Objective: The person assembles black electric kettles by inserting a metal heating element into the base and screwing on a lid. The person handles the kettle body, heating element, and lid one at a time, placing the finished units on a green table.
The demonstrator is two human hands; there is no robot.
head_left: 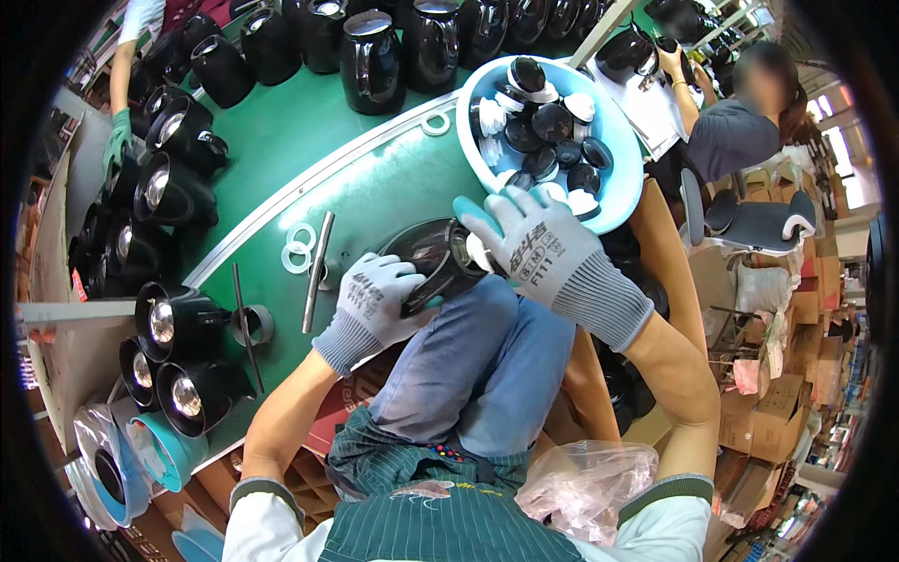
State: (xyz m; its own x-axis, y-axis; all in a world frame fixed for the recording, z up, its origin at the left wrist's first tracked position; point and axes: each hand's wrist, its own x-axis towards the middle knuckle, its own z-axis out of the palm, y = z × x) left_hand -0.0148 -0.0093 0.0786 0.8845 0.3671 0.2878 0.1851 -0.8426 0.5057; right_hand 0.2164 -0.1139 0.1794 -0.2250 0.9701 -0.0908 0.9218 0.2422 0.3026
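Note:
A glossy black jug [426, 253] lies tilted above my lap, its mouth end toward the right. My left hand [373, 302], in a grey-white knitted glove, is closed around the jug's lower part. At the mouth end, my gloved right hand [554, 251] is closed on a white stopper [479, 253]. The glove hides most of that stopper, so how far it sits in the mouth cannot be made out. Just beyond the right hand stands a light blue basin [626, 192] with several black-and-white stoppers [552, 122] in it.
Black jugs [373, 66] line the green table's far side; others [178, 318] lie at left. A metal rod [318, 272], a dark rod [246, 328] and white rings [298, 251] lie nearby. Another person's green-gloved hand [119, 140] is far left; a co-worker [740, 131] sits far right.

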